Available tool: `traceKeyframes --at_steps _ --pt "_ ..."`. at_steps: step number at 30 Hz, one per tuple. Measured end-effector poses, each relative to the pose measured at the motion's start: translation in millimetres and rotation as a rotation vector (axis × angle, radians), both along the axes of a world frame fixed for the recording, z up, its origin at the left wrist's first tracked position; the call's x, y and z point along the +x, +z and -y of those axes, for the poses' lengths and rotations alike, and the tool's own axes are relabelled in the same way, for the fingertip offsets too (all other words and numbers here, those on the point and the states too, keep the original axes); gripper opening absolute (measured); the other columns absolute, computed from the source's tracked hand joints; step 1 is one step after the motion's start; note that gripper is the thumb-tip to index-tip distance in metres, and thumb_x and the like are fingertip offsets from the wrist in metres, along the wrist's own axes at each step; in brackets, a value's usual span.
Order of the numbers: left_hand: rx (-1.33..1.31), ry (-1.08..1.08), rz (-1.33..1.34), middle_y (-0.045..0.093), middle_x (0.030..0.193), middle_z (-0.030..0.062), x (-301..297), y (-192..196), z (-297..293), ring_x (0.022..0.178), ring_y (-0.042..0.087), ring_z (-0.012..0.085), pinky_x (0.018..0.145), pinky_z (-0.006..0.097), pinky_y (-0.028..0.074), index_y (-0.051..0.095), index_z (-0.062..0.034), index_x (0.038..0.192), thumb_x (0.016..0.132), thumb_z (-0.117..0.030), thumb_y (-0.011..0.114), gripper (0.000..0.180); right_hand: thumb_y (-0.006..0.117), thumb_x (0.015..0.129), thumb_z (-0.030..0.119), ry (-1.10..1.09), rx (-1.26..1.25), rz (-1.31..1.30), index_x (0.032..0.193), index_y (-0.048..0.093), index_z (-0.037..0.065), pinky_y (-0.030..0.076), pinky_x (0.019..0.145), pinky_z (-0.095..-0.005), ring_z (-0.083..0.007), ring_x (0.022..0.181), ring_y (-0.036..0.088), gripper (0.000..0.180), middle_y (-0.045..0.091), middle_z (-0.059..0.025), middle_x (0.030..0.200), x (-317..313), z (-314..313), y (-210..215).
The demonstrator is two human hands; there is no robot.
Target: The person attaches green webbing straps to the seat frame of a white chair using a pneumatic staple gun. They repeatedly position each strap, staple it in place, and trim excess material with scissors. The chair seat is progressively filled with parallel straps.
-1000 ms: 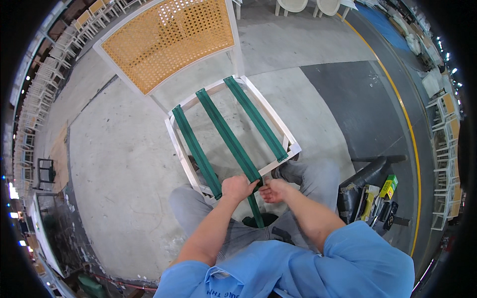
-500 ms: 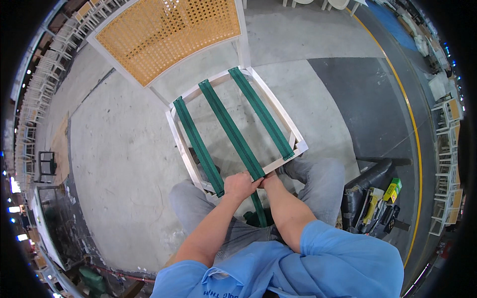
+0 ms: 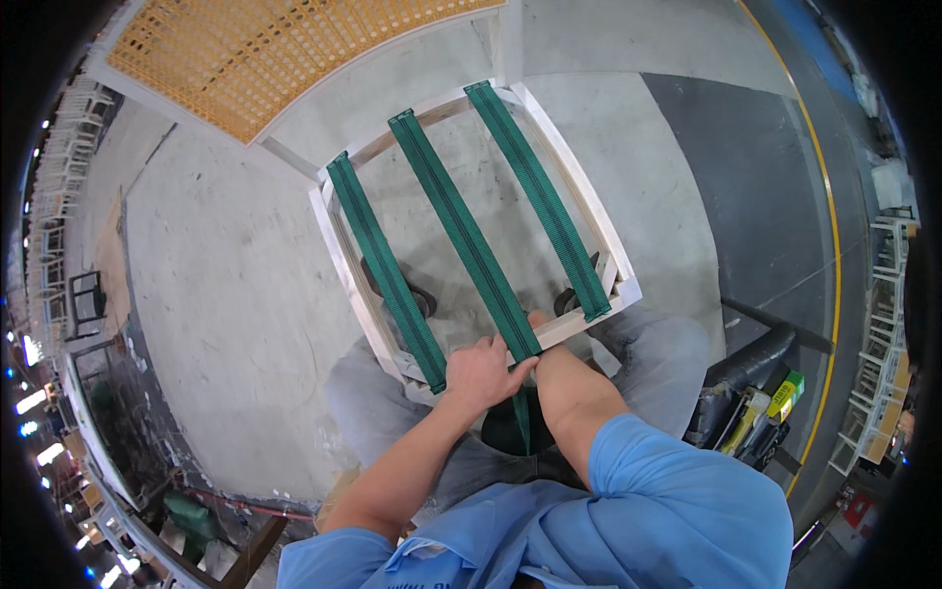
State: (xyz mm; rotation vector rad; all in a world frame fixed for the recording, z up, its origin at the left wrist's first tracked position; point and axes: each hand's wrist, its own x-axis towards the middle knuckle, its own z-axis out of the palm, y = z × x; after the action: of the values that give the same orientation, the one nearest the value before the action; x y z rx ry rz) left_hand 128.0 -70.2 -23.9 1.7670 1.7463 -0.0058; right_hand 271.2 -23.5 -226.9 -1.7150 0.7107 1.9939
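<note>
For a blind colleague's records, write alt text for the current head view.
A person's left hand rests at the near end of the middle green strap on a pale chair frame, while the right hand reaches under its near rail, mostly hidden. Two more green straps span it; a cane backrest stands beyond.

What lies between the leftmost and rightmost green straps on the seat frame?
In the head view, the middle green strap runs between the leftmost strap and the rightmost strap, with floor showing through both gaps.
</note>
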Motion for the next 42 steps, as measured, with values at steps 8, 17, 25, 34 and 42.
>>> traceKeyframes --at_steps 8,17,25,34,42 --pt "0.127 -0.006 0.059 0.070 0.079 0.0177 -1.7 -9.3 -0.3 0.074 0.072 0.0359 0.066 0.045 0.057 0.069 0.0008 0.096 0.090 -0.065 0.065 0.066 0.047 0.101 0.035 0.032 -0.021 0.060 0.079 0.054 0.009 0.035 0.047 -0.0478 -0.0276 0.049 0.046 0.035 0.050 -0.0105 0.063 0.2 -1.6 -35.5" --pt "0.055 0.014 0.041 0.068 0.079 0.0139 0.9 -18.7 -4.5 0.072 0.070 0.0332 0.065 0.044 0.056 0.068 -0.0027 0.088 0.080 -0.047 0.081 0.047 0.047 0.101 0.029 0.094 -0.038 0.129 0.077 0.050 0.007 0.031 0.044 -0.0505 -0.0292 0.046 0.042 0.032 0.046 -0.0116 0.060 -5.3 -16.8 -78.9" --pt "-0.100 -0.003 0.067 0.067 0.085 0.0120 -1.1 -20.1 -11.5 0.080 0.071 0.0324 0.073 0.044 0.055 0.067 -0.0042 0.089 0.074 -0.034 0.086 0.039 0.044 0.103 0.019 0.039 0.048 0.127 0.073 0.043 0.004 0.028 0.041 -0.0474 -0.0301 0.042 0.036 0.034 0.042 -0.0120 0.058 -22.3 -16.1 -93.7" --pt "-0.912 0.459 0.787 0.073 0.114 0.0149 -57.6 -49.5 -48.6 0.097 0.070 0.0203 0.084 0.035 0.055 0.059 0.0054 0.132 0.094 -0.004 0.060 0.039 0.048 0.100 0.022 -0.018 0.120 -0.001 0.086 0.053 0.012 0.030 0.041 -0.0438 -0.0232 0.039 0.037 0.018 0.040 -0.0039 0.054 -19.2 -7.1 -125.8" --pt "-0.649 0.368 0.400 0.073 0.097 0.0188 -14.9 -77.5 -36.3 0.092 0.072 0.0276 0.082 0.038 0.055 0.059 0.0066 0.128 0.102 -0.033 0.062 0.047 0.047 0.110 0.037 0.125 0.337 -0.189 0.096 0.055 0.009 0.032 0.040 -0.0366 -0.0161 0.039 0.033 0.033 0.041 0.0010 0.058 -63.7 -51.8 -94.3"
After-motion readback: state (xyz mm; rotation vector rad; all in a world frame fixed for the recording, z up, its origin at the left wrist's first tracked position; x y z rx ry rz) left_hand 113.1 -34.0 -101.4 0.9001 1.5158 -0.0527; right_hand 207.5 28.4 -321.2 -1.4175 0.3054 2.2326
